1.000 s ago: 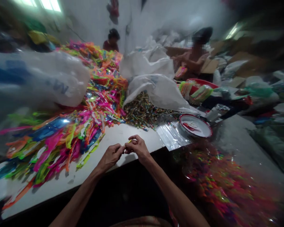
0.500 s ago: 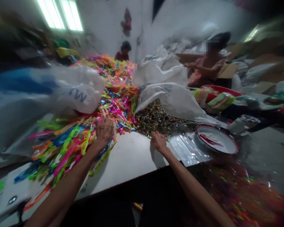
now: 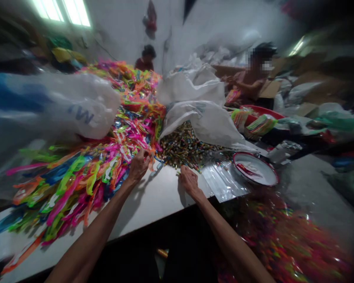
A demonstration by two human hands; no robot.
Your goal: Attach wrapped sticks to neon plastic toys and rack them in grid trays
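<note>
Across the white surface point(image 3: 156, 196), from where I stand, both of the person's forearms stretch forward, a gap between the hands. The left hand point(image 3: 139, 167) sits at the edge of a heap of bright plastic pieces point(image 3: 67, 184), fingers curled, its grip pinched together on an orange plastic piece point(image 3: 152, 160). The right hand point(image 3: 189, 180) has its back turned up, just in front of a pile of small cylinders point(image 3: 183, 145) by a white sack point(image 3: 206, 118); its grip is closed at the fingertips on a small pale piece point(image 3: 178, 173), mostly hidden.
</note>
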